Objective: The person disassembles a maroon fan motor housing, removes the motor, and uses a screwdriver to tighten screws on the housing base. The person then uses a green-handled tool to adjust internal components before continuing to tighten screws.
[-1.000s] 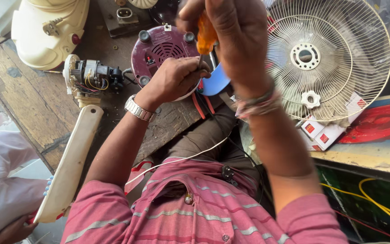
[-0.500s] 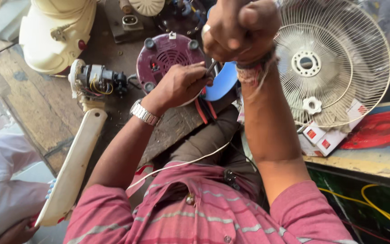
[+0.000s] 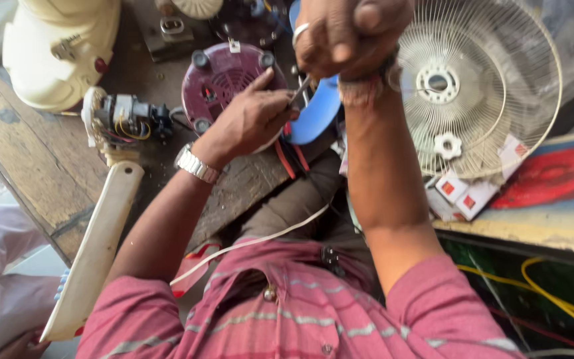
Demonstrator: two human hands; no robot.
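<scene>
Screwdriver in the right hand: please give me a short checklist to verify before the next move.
1. Right hand closed on the screwdriver handle: ok.
2. Left hand steadying the shaft near the tip: ok.
3. Tip seated in a screw: cannot tell, fingers hide it.
4. Maroon motor housing resting flat on the wooden bench: ok.
5. White cord away from the tool: ok.

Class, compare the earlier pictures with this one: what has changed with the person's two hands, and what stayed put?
The right hand closed into a fist, hiding the orange handle. The left hand stayed on the maroon motor housing, steadying the metal shaft. Fan guard and cream blade unchanged.
</scene>
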